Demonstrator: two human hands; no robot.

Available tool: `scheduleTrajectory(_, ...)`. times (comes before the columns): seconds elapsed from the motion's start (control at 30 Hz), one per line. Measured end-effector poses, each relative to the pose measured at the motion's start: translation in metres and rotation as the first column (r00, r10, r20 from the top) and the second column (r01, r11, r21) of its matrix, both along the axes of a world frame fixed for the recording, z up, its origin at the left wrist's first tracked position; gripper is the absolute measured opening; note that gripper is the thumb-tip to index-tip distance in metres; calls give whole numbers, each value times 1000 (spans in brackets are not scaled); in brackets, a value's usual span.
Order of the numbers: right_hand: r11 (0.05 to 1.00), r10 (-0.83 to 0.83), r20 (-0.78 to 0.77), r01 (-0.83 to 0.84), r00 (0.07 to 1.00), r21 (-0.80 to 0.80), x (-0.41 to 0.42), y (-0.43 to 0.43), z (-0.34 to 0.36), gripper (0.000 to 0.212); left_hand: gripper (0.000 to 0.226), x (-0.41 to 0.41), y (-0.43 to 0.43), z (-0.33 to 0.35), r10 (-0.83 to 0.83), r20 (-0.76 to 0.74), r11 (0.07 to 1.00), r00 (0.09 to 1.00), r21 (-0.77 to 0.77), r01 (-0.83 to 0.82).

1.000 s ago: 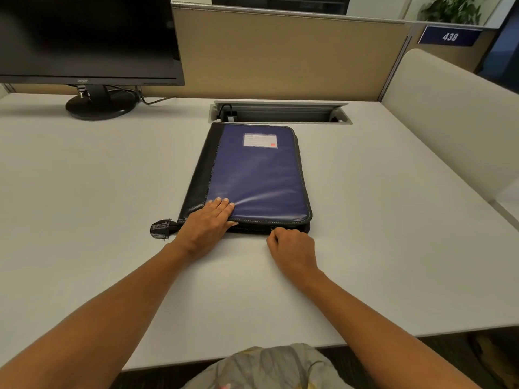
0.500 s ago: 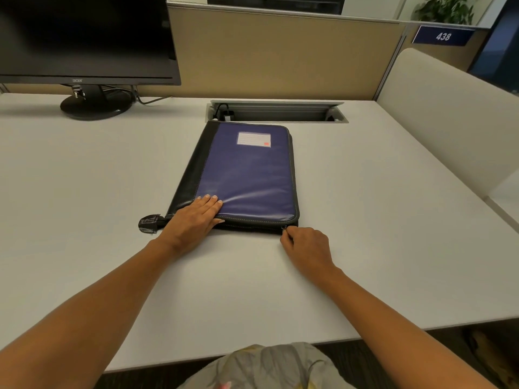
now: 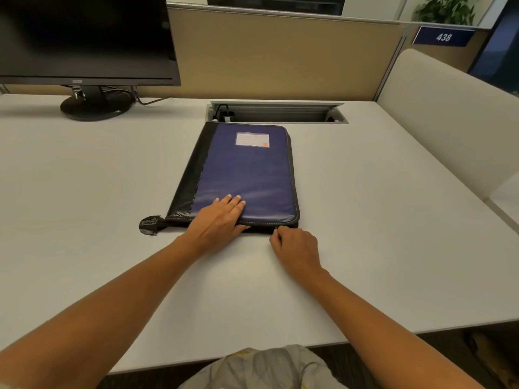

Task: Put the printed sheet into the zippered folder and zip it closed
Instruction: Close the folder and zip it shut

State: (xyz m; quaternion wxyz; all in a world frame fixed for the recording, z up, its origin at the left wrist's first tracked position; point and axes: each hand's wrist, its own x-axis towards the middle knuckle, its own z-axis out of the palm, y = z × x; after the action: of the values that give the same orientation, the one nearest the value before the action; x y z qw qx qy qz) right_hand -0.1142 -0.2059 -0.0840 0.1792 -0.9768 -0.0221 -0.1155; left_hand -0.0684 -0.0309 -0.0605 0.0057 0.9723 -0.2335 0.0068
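Folder (image 3: 247, 175) lies flat on desk (image 3: 84, 192), cover down, just in front of the cable tray (image 3: 278, 113). Left hand (image 3: 219, 220) flat, fingers spread, pressing the near edge. Right hand (image 3: 297, 247) pinched shut at the near right corner, apparently on the zipper pull; pull itself hidden. Sheet not visible.

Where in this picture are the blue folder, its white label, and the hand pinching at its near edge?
zippered folder (image 3: 247, 175), head view, middle of the blue cover.
label (image 3: 252, 139), head view, centre of the white card.
right hand (image 3: 297, 245), head view, back of the hand.
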Motion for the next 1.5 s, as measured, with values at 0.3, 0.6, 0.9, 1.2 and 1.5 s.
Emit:
scheduleTrajectory(0.3, 998, 9, 115, -2, 993, -65, 4, 15, -3, 25, 62, -4, -30, -2, 55, -20, 986, 998, 157, -51)
scheduleTrajectory(0.6, 999, 6, 130, -11, 991, 36, -1, -25, -5, 32, 50, -2, -15, -8, -8, 67, 998, 998, 70, 4)
scheduleTrajectory(0.9, 995, 87, -27, -88, 996, -42, 10, -42, 2, 27, 56, -2, -4, -10, -94, 142, 977, 985, 205, 63)
scheduleTrajectory(1.2, 986, 148, 112, -155, 983, 55, 15, -57, -4, 20, 50, -3, 4, -12, -33, 166, 995, 986, 101, 16)
scheduleTrajectory(1.5, 806, -4, -80, 51, 997, 589, 15, -45, 1, 12, 67, -16, -32, -8, 1, 70, 995, 998, -104, 6)
